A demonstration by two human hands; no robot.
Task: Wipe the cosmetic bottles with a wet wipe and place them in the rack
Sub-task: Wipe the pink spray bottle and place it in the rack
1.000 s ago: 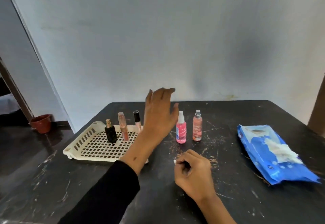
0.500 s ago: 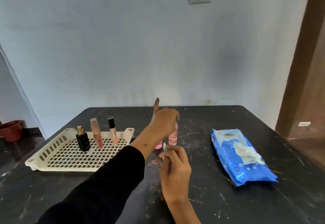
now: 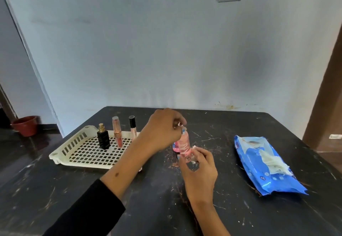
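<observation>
The pale pink spray bottle (image 3: pixel 185 146) was lifted off the desk (image 3: pixel 212 189), tilted with its cap leaning far-left, just right of the rack (image 3: pixel 61 154) and near the desk's middle. It looked like a small clear plastic bottle of peach-pink liquid with a swirled label. The left hand (image 3: pixel 162 132) pinched its cap from above with the fingers closed; the right hand (image 3: pixel 199 165) was curled around its base with a small wad of wet wipe (image 3: pixel 194 148) pressed against it.

The main risk seemed to be slip: a wet, smooth bottle pinched only at the cap could twist free during rubbing and fall onto the darker pink bottle (image 3: pixel 175 146) standing just behind it, toppling both. Pressure on the cap might also fire the sprayer or loosen the top.

Further left, the black bottle (image 3: pixel 103 139), rose tube (image 3: pixel 117 132) and black-capped tube (image 3: pixel 132 127) stood upright in the rack, close enough together that a careless placement could knock them over. The blue wipe packet (image 3: pixel 259 167) lay well to the right.
</observation>
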